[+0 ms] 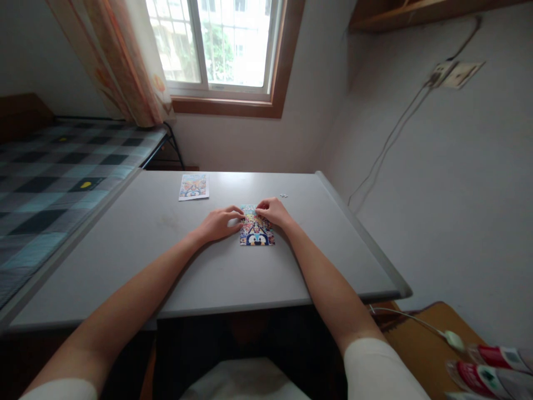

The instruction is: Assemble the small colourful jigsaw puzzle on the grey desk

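Observation:
A small colourful jigsaw puzzle [257,230] with a blue cartoon figure lies flat in the middle of the grey table [175,261]. My left hand [219,223] rests at its left edge, fingers curled and pressed on the upper left corner. At the upper right corner my right hand [272,211] has its fingertips pinched down on the puzzle. Whether a loose piece is under the fingers I cannot make out.
A printed picture card [194,186] lies further back on the left. A tiny loose piece [283,195] sits behind my right hand. A bed with a checked cover [50,178] adjoins the table's left side. A wall stands to the right, a window behind.

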